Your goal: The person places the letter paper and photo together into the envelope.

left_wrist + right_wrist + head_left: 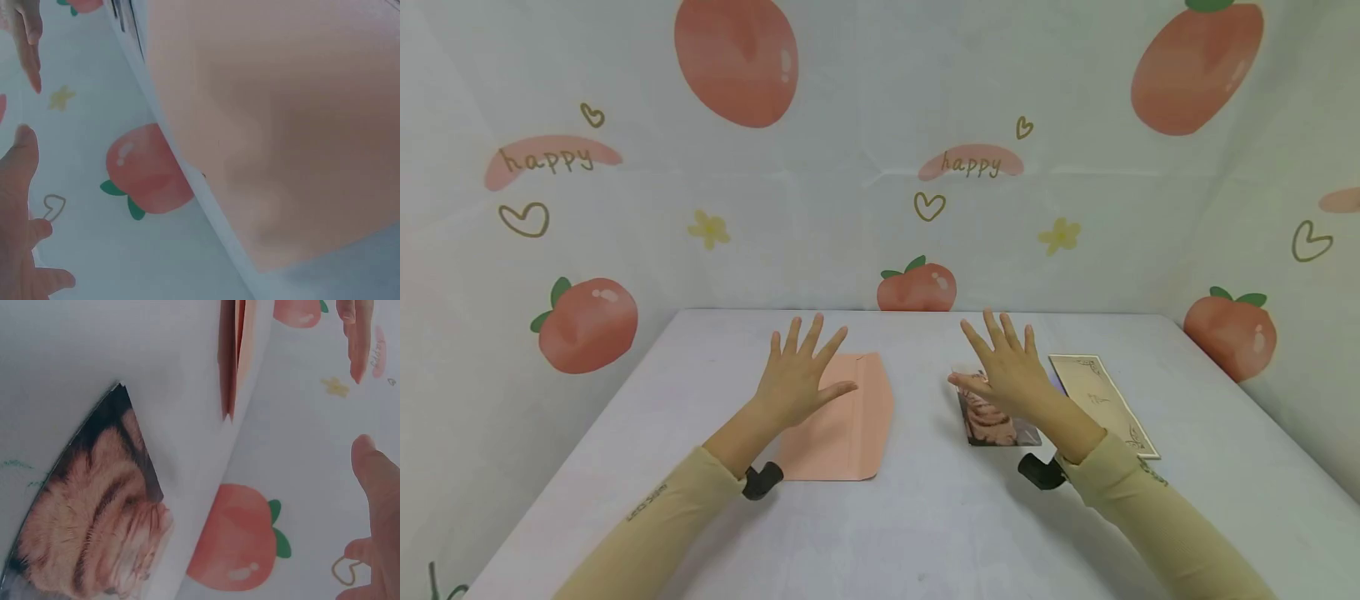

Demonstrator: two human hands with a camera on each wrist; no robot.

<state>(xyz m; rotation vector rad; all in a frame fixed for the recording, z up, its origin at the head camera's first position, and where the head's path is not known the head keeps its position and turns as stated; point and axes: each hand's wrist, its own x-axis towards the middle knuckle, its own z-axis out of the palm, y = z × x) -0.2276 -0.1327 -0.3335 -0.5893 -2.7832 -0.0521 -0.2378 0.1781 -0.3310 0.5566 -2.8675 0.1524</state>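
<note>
In the head view my left hand (793,383) is spread above the pink envelope (831,446), whose flap faces right. My right hand (1015,375) is spread above a card with a furry animal picture (992,423). Neither hand holds anything. The left wrist view shows the envelope (300,137) large, with my left hand (22,219) at the left edge. In the right wrist view the picture card (94,512) lies at the lower left, and my right hand (375,512) shows at the right edge.
A cream card with a gold border (1101,396) lies at the right, beside my right forearm. The white table (917,533) ends at a back wall cloth (850,242) printed with fruit, hearts and flowers. Similar cloth hangs at both sides.
</note>
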